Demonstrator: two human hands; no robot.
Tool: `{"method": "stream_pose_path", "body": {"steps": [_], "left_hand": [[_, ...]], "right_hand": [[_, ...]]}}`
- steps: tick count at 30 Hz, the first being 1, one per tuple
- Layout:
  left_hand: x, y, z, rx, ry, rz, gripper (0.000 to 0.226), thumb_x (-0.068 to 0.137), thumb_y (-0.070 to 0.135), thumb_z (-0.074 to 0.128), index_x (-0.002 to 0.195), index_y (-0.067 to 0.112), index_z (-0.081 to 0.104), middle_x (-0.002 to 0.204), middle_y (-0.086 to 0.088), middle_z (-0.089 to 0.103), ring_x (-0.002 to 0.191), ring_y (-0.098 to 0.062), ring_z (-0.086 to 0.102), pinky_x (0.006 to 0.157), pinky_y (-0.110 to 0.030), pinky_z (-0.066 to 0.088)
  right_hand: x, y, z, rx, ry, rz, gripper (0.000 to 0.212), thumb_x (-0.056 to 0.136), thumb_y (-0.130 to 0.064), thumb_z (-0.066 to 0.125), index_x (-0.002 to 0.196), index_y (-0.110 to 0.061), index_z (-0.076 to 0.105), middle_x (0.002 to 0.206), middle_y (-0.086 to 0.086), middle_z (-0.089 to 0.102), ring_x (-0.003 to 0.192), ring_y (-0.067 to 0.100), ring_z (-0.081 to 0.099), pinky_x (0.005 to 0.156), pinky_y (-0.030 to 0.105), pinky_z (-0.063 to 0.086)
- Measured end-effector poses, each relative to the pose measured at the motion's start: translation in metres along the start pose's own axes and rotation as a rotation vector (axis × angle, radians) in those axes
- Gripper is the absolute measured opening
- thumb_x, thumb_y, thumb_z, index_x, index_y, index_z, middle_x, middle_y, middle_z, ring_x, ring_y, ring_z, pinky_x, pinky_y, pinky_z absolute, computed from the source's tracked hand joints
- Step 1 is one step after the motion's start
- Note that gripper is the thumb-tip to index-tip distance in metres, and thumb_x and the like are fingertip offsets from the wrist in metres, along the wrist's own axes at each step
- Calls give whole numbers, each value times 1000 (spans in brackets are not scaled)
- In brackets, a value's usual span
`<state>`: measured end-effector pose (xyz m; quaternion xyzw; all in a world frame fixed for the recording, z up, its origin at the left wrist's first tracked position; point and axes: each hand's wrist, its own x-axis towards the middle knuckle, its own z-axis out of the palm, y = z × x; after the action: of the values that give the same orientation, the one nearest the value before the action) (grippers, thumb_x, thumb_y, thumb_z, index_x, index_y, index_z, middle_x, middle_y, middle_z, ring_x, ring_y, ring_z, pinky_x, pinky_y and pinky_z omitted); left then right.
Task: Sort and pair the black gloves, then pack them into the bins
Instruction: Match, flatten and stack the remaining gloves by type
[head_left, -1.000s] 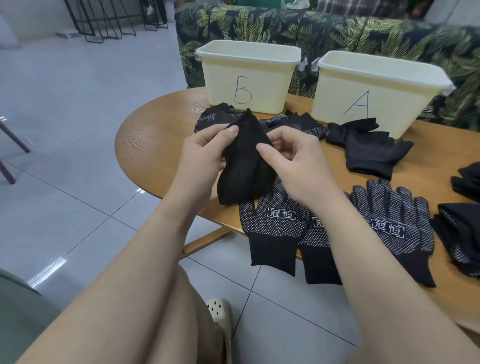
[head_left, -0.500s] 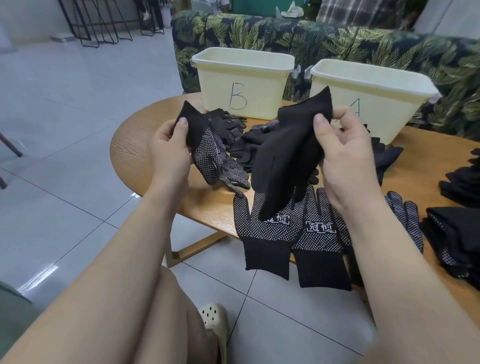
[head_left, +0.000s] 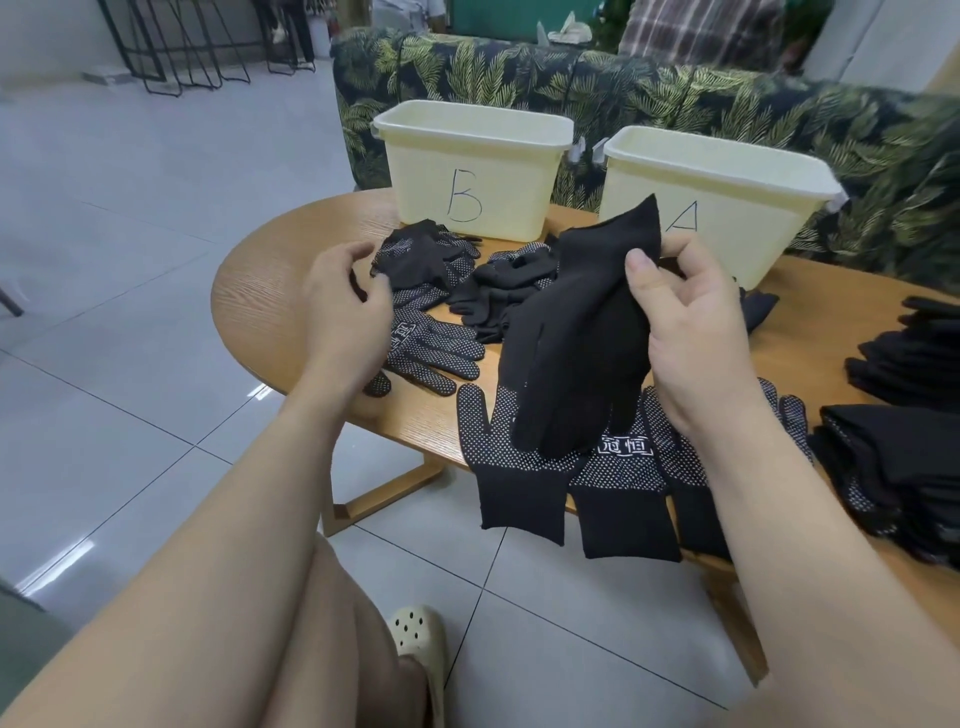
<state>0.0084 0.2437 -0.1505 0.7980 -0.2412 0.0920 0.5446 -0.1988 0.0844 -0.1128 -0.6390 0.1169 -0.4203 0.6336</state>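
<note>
Wooden table (head_left: 270, 291): left hand (head_left: 345, 317) just dropped the dotted glove (head_left: 426, 353), loose and empty now; right hand (head_left: 691, 332) pinches the plain glove (head_left: 571, 338), maybe for a bin.

Floor (head_left: 130, 218): large pale grey glossy tiles with thin dark grout lines; soft light reflections at 8 o'clock and near the table's edge. Table (head_left: 270, 291): rounded wooden top with visible grain, on a light wooden frame leg (head_left: 384, 493) seen at 6 o'clock beneath it. Sofa (head_left: 675, 104): dark upholstery printed with green and yellow palm leaves, running from 12 to 3 o'clock directly behind the table. Black metal wire frames (head_left: 197, 57) stand on the floor at 11 o'clock against a pale wall (head_left: 47, 36). A plaid fabric (head_left: 701, 31) lies on the sofa back at 1 o'clock. Lighting even, diffuse, without harsh shadows.
</note>
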Motion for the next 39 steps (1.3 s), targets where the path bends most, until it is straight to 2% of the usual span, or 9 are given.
{"method": "stream_pose_path", "body": {"steps": [7, 13, 17, 21, 25, 28, 32, 35, 39], "left_hand": [[-55, 54, 17, -275, -562, 146, 33, 108, 34, 47, 108, 12, 72, 98, 3, 73, 92, -11, 66, 86, -35, 52], [-78, 67, 35, -276, -309, 302, 32, 98, 23, 64, 130, 18, 59, 118, 7, 65, 108, -6, 61, 95, -24, 49], [-83, 76, 37, -411, -460, 52, 27, 102, 30, 60, 127, 19, 62, 115, 8, 69, 105, 0, 65, 93, -20, 50], [-79, 76, 37, -748, -805, -235, 51, 97, 47, 62, 124, 4, 68, 120, -12, 74, 119, -29, 68, 110, -50, 47], [-78, 73, 35, -842, -803, -220, 38, 86, 17, 74, 119, -2, 67, 111, -14, 76, 104, -25, 72, 92, -37, 57], [-74, 68, 33, -819, -734, -213, 24, 88, 6, 73, 110, -3, 66, 99, -13, 77, 92, -24, 72, 83, -34, 58], [-73, 71, 26, -789, -802, -168, 20, 90, 19, 72, 105, 6, 67, 92, -8, 73, 78, -19, 67, 69, -27, 54], [-72, 75, 24, -771, -814, -128, 45, 93, 38, 66, 114, -2, 64, 99, -11, 68, 85, -28, 57, 74, -36, 50], [-70, 84, 21, -797, -732, -128, 33, 97, 26, 66, 122, 4, 64, 107, -8, 74, 91, -21, 70, 69, -29, 58]], "right_hand": [[-5, -1, 0, 13, -11, 12, 2, 99, -16, 58, 98, -16, 57, 96, 12, 73, 93, 29, 65, 85, 43, 56], [-10, -5, -4, -50, 10, -8, 4, 99, -17, 61, 96, -15, 58, 94, 18, 72, 86, 31, 67, 78, 45, 57], [-10, -11, -8, -38, 14, -17, 7, 103, -11, 58, 97, -15, 58, 92, 13, 73, 83, 25, 69, 73, 36, 59], [-11, -14, -8, 7, 10, -10, 8, 101, -11, 59, 95, -15, 57, 89, 9, 73, 82, 22, 68, 73, 33, 58], [-11, -15, -10, 31, 14, -16, 4, 95, -13, 61, 96, -15, 58, 93, 11, 72, 89, 26, 67, 82, 39, 56], [-12, -16, -12, 53, 1, -13, 9, 99, -5, 58, 99, -14, 59, 92, 4, 75, 88, 18, 70, 79, 30, 56], [-14, -18, -14, 48, -34, 6, 13, 102, 0, 54, 103, -12, 61, 98, 6, 77, 93, 19, 72, 81, 30, 56], [-15, -18, -12, 46, -69, 43, 12, 101, 0, 56, 105, -9, 63, 98, 10, 77, 91, 22, 73, 82, 33, 58], [-17, -15, -11, -4, -117, 112, 12, 99, 0, 61, 103, -9, 68, 95, 14, 74, 88, 23, 72, 81, 33, 60]]}}
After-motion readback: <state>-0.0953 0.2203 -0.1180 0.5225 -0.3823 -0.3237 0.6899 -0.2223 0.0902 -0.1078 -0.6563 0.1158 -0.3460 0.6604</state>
